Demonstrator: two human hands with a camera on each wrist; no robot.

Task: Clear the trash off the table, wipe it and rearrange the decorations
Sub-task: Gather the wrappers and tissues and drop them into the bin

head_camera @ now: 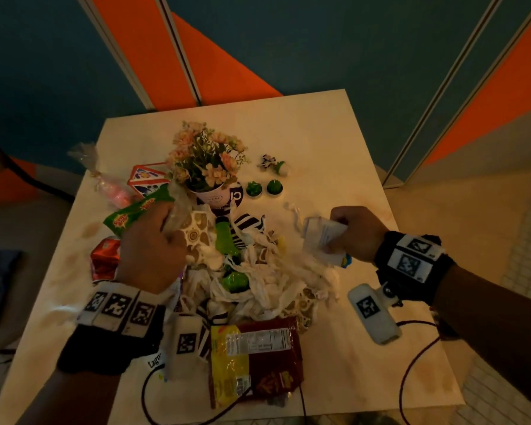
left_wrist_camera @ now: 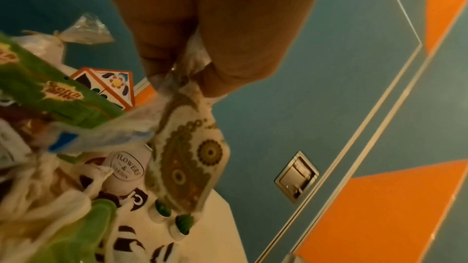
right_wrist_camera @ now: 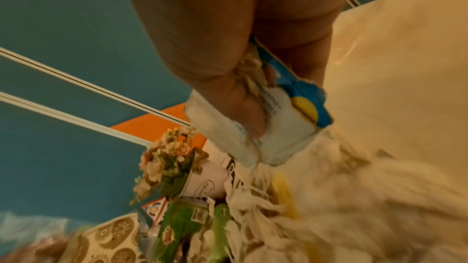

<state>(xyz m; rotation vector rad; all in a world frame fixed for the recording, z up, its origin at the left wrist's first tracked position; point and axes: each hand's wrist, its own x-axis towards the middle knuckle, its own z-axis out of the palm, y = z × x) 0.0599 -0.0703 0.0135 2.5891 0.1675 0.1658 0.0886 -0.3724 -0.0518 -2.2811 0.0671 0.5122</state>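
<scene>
A heap of trash lies mid-table: shredded white paper (head_camera: 273, 271), a green bottle (head_camera: 227, 250), a red and yellow snack bag (head_camera: 258, 357), a green sponge wrapper (head_camera: 135, 210) and a crushed red can (head_camera: 105, 259). My left hand (head_camera: 166, 231) is fisted over the heap's left side. It grips clear plastic and a gold-patterned paper (left_wrist_camera: 187, 157), which hangs from the left hand (left_wrist_camera: 182, 73). My right hand (head_camera: 339, 233) grips a crumpled white wrapper (head_camera: 322, 237). Blue and yellow print shows on this wrapper (right_wrist_camera: 278, 127) under the right hand (right_wrist_camera: 243, 95).
A white pot of pink flowers (head_camera: 209, 167) stands behind the heap, two small green cactus candles (head_camera: 264, 188) and a zebra figurine (head_camera: 272, 164) to its right. A patterned triangular box (head_camera: 147, 179) and a pink candy bag (head_camera: 111, 185) lie at left. Bare tabletop (head_camera: 334, 148) spreads right.
</scene>
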